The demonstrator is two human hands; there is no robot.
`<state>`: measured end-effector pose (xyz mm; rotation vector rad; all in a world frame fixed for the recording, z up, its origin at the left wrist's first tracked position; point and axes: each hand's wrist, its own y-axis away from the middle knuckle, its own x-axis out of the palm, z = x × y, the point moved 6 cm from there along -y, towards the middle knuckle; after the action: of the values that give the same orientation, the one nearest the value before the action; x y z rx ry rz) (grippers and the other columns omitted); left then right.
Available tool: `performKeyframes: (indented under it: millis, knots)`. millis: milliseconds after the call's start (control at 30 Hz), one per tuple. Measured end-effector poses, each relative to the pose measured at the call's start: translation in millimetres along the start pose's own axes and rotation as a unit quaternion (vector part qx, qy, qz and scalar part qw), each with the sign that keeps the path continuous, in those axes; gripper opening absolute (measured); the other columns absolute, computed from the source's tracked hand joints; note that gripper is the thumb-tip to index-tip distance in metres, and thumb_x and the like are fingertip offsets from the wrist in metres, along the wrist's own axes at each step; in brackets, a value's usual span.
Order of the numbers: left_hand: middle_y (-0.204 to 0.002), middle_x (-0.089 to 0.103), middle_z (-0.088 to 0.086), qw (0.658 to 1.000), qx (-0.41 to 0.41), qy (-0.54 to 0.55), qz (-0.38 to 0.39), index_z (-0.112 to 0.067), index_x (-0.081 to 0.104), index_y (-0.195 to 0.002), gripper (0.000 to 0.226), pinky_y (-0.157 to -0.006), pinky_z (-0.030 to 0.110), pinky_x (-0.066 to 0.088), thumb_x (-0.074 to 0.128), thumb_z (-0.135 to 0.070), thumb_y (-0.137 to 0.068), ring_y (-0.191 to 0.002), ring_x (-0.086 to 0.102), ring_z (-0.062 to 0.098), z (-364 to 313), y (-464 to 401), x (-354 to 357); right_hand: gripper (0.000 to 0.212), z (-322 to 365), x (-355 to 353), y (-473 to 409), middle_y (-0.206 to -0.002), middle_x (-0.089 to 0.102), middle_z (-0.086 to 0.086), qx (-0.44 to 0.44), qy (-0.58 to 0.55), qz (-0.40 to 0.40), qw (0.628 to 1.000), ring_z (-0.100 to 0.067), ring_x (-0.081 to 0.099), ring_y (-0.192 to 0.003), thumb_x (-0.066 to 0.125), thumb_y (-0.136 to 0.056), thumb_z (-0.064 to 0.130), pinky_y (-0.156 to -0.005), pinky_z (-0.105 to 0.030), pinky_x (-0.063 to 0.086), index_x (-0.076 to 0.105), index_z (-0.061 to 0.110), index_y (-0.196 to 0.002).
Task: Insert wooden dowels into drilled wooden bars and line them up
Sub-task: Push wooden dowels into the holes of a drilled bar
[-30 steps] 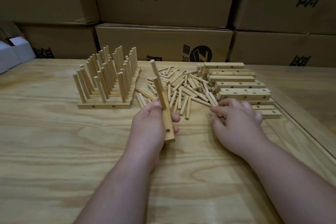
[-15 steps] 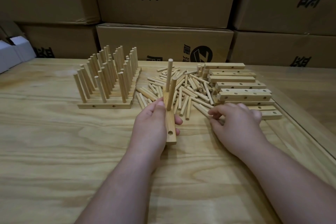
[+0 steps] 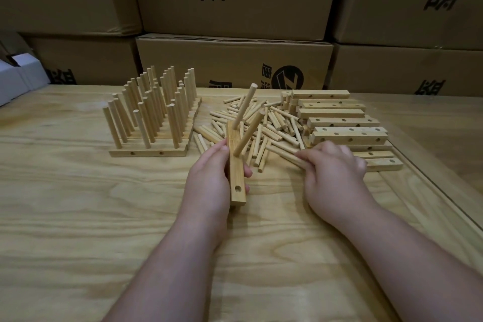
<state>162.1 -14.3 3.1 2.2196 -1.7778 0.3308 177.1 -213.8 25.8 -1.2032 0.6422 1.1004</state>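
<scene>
left hand (image 3: 209, 178) grips a drilled wooden bar (image 3: 237, 172) around its middle, thumb on the near face and fingers curled round the far side, with the bar's long axis pointing away from the person and its near end down near the wooden table (image 3: 78, 217). two dowels stand in the bar: the far dowel (image 3: 244, 106) rises from the bar's far end and leans right, and the near dowel (image 3: 248, 133) rises from about the middle, just beside the thumb, leaning the same way. one open hole (image 3: 237, 188) shows near the bar's lower end.

right hand (image 3: 332, 175) lies palm down at the near edge of the loose dowel pile (image 3: 264, 125), fingers curled, fingertips pinching a loose dowel (image 3: 288, 155) that lies flat on the table; the hand is slightly blurred, so how firm the pinch is cannot be told.

stack of drilled bars (image 3: 342, 123) sits right of the pile, just beyond the right hand. to the left of the pile, well apart from the hands, finished bars (image 3: 151, 123) stand side by side in a block, each with upright dowels. cardboard boxes (image 3: 235, 8) with printed marks wall the far side of the table, and a white box (image 3: 15, 78) shows at the left edge.
</scene>
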Motion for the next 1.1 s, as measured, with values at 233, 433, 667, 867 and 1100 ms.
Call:
performKeyframes:
  millis: [233,433,667,867,1100]
  knots:
    - [-0.062,0.058,0.001,0.997,-0.026,0.068,-0.012,-0.012,0.071,-0.093,0.037,-0.042,0.026,0.04,0.044,-0.034,-0.104,-0.046,0.048,0.015,0.3,0.5,-3.9,0.022,38.2,-17.1,13.8,-0.107,0.047,0.014,-0.128,-0.182,-0.021,0.975,-0.01,0.04,-0.108,0.047,-0.1,0.019,-0.095,-0.034,0.035,0.057,0.035,-0.109]
    - [-0.063,0.059,0.002,0.993,-0.028,0.1,-0.049,-0.015,0.069,-0.095,0.029,-0.039,0.025,0.041,0.049,-0.035,-0.103,-0.042,0.048,0.013,-0.8,0.2,-6.5,0.011,57.5,-10.1,25.8,-0.097,0.049,0.021,-0.186,-0.207,0.076,0.957,-0.001,0.046,-0.098,0.039,-0.098,0.035,-0.08,-0.015,0.033,0.05,0.036,-0.1]
    - [-0.058,0.059,-0.002,0.995,-0.009,0.068,-0.075,-0.02,0.073,-0.105,0.029,-0.041,0.025,0.042,0.052,-0.039,-0.101,-0.045,0.054,0.012,-1.0,-0.4,-10.0,0.022,58.8,-16.8,26.9,-0.093,0.054,0.023,-0.217,-0.213,0.062,0.951,-0.001,0.051,-0.098,0.049,-0.097,0.03,-0.085,-0.014,0.038,0.066,0.024,-0.11]
    - [-0.062,0.064,-0.001,0.997,0.005,0.039,-0.069,-0.02,0.068,-0.122,0.034,-0.041,0.025,0.043,0.056,-0.04,-0.098,-0.051,0.06,0.011,-0.4,-0.9,-8.9,0.02,56.8,-21.7,27.0,-0.081,0.05,0.02,-0.224,-0.236,0.017,0.945,-0.005,0.053,-0.085,0.058,-0.095,0.035,-0.074,-0.021,0.039,0.073,0.022,-0.101]
    - [-0.058,0.062,-0.003,0.997,0.005,0.036,-0.07,-0.024,0.069,-0.116,0.044,-0.043,0.027,0.043,0.058,-0.05,-0.083,-0.051,0.058,0.012,0.6,-3.2,-11.5,0.019,53.9,-22.1,26.0,-0.08,0.054,0.021,-0.221,-0.233,0.011,0.947,-0.002,0.055,-0.085,0.063,-0.092,0.035,-0.074,-0.014,0.037,0.077,0.024,-0.1]
